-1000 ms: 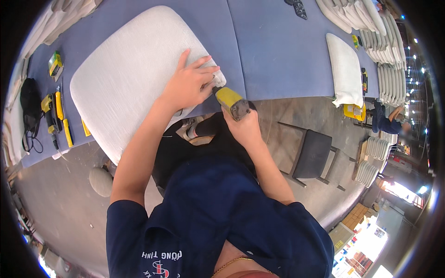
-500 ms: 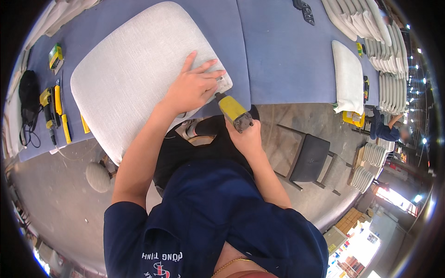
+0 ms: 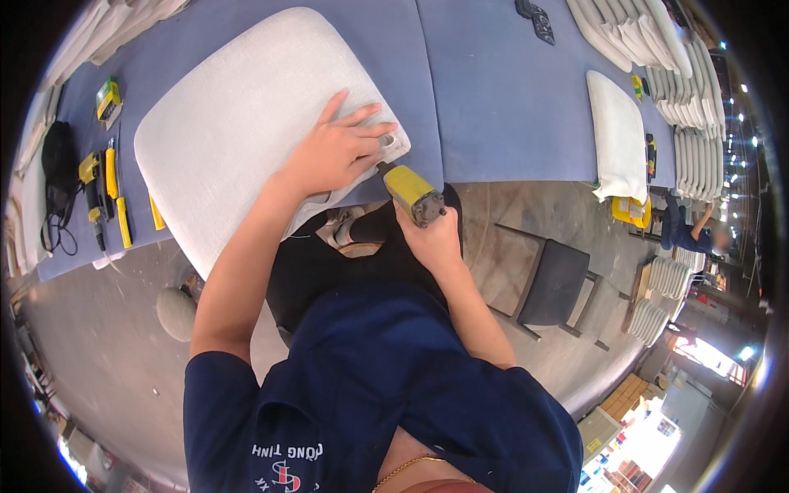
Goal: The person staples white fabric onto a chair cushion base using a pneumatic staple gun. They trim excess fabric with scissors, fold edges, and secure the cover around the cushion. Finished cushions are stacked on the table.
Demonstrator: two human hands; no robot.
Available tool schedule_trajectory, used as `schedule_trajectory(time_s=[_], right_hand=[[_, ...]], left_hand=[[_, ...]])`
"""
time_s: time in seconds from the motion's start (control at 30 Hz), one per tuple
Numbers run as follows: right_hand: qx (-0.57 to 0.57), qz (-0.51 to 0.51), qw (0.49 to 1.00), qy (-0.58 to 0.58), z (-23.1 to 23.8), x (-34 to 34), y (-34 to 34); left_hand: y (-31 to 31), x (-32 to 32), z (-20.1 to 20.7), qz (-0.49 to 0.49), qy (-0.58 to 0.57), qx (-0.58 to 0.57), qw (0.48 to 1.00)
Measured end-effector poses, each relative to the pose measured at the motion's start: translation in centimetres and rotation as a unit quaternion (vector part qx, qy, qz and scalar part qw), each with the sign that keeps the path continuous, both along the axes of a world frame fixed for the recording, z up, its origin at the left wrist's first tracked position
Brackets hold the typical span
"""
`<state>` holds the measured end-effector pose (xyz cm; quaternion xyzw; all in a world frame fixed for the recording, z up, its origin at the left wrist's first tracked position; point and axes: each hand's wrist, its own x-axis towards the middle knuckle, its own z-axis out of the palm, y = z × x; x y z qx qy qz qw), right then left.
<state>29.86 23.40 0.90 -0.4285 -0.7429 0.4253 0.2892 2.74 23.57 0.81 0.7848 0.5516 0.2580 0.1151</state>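
Observation:
A large pale grey fabric-covered seat cushion lies on the blue-grey tabletop, its near corner toward me. My left hand rests on that corner with fingers spread, pressing on the fabric. In my right hand is a yellow-and-black staple gun, gripped by its handle. Its dark nose meets the cushion's edge just below my left fingertips. Whether the nose touches or sits slightly off the fabric I cannot tell. Part of the cushion's near edge is hidden under my left forearm.
Left on the table are a black-and-yellow tool, a yellow-handled tool, a small box and a black mask-like item. Right are another cushion and stacked pale cushions. A dark-seated chair lies behind; a co-worker is farther off.
The whole view has shifted slightly. My left hand stays on the cushion's corner, and the staple gun remains at its edge, tilted a little differently.

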Motion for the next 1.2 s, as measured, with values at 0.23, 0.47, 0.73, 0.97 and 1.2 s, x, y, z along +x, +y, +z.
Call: schedule_trajectory(time_s=[0.23,0.47,0.73,0.97,1.2], right_hand=[[0.025,0.018,0.999,-0.035,0.2,0.0,-0.3],[0.026,0.035,0.998,-0.051,-1.2,-0.4,0.8],[-0.010,0.014,1.000,-0.003,-0.2,-0.2,-0.4],[0.014,0.030,0.999,-0.035,-1.1,0.2,-0.9],[0.015,0.043,0.997,-0.056,-1.8,-0.2,-0.5]], left_hand=[[-0.1,0.5,-1.1,0.013,-0.016,-0.010,1.000],[0.3,0.6,-2.2,0.007,-0.005,0.008,1.000],[-1.0,-0.2,0.1,-0.014,0.037,0.001,0.999],[-1.2,-0.1,-1.6,-0.013,-0.007,-0.004,1.000],[-0.5,-0.4,-2.2,-0.028,-0.021,0.007,0.999]])
